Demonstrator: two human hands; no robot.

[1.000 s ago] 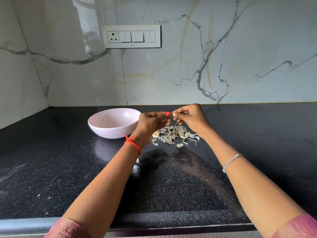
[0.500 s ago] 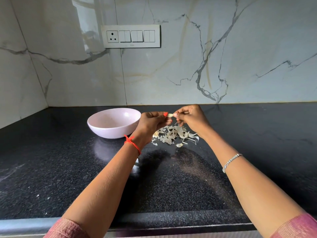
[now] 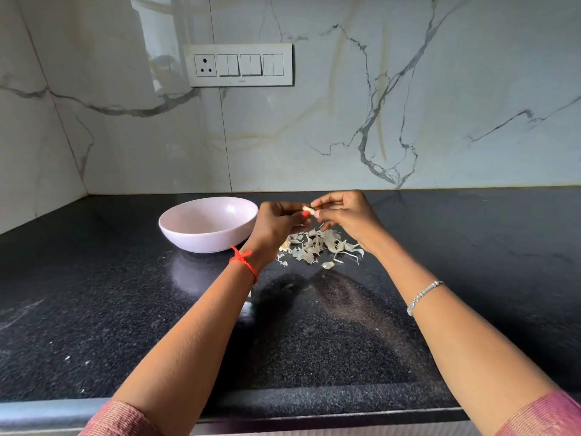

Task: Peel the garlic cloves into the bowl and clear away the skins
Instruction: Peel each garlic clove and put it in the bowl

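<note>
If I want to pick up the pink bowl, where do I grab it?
Probably the rim on its left side, thumb inside, fingers under the sloping wall. The round pale pink bowl sits upright, shallow, without handles, and the left hand, pinching a small white garlic clove, crowds its right side.
</note>
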